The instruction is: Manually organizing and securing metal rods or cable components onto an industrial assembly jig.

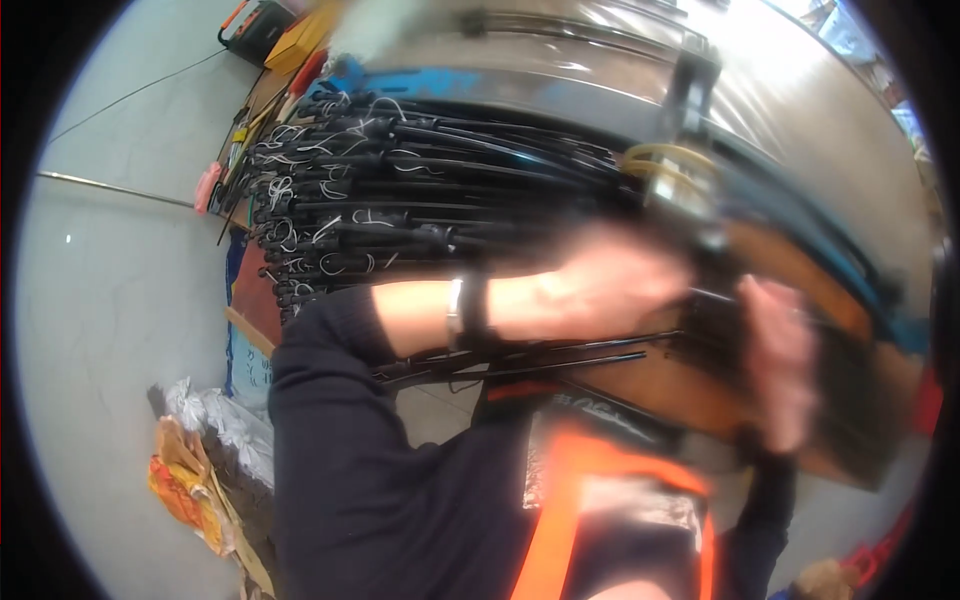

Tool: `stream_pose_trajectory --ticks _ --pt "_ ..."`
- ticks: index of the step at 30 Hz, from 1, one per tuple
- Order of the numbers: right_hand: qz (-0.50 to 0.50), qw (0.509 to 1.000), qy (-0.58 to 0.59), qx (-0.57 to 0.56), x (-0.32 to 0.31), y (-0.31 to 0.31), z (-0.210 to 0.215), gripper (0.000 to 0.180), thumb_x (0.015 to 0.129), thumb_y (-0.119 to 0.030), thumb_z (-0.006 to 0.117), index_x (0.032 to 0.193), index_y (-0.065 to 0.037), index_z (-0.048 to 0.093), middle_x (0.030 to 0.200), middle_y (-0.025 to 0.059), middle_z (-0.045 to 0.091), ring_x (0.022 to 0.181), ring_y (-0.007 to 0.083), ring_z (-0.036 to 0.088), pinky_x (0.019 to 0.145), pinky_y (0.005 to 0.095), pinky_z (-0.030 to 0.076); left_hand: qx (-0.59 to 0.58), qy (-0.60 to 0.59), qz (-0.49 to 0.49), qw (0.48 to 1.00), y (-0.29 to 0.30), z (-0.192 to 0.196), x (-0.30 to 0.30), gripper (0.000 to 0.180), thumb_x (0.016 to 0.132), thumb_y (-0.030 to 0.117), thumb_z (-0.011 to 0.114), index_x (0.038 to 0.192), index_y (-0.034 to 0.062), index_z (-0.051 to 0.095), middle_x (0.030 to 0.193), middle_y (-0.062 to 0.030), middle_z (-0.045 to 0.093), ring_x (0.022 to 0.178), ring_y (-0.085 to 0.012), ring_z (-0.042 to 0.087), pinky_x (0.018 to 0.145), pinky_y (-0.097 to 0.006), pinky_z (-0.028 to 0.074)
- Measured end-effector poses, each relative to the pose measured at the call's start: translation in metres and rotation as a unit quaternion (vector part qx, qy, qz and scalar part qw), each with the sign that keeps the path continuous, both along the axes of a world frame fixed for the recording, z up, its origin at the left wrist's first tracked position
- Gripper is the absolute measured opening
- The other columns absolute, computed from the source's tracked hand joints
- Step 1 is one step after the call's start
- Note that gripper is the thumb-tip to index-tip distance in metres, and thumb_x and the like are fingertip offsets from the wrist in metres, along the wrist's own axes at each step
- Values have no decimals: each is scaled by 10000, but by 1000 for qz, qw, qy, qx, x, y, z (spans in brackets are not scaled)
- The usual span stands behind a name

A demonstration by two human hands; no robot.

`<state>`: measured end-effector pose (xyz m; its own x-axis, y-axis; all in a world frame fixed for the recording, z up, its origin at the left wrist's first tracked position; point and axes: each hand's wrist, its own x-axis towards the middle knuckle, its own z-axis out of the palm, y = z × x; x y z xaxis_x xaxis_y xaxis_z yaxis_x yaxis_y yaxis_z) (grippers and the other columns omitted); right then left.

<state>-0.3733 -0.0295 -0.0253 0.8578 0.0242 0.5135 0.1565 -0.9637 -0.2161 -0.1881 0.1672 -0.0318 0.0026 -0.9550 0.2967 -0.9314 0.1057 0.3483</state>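
Note:
A large bundle of thin black rods [400, 190] with thin white cord loops at their left ends lies across the worktable. My left hand [625, 280] reaches over the right part of the rods, beside a dark device. Motion smears its fingers, so its grip is hidden. My right hand [782, 345] is to the right of that device, also blurred. Between the two hands shows a short, thin shiny piece [712, 294]; whether either hand touches it I cannot tell. Just beyond them, a yellowish ring-shaped thing [668, 160] sits around a blurred upright part of the device.
A few more black rods [610, 358] lie nearer my body. An orange-brown board [640, 395] extends under the device. Blue-edged bars [820, 230] run along the right. Crumpled white and yellow bags [195, 470] lie on the floor at left; a black case [258, 32] stands far left.

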Motion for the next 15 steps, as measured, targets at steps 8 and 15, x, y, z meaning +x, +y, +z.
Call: stream_pose_trajectory --ticks 8,15 --pt "-18 1000 -9 1 -3 -9 -22 466 772 151 594 1225 47 595 932 138 635 870 291 607 725 380 507 103 -51 11 993 -26 -3 -16 312 721 83 648 1023 30 589 858 -115 585 806 -265 633 593 -352 564" --pt "-107 976 -162 -101 -25 -60 -33 419 814 85 644 1227 26 604 1026 139 677 932 305 644 797 374 524 -85 -91 9 992 -55 7 -24 350 735 72 628 1083 49 604 874 -96 584 787 -259 628 599 -346 562"
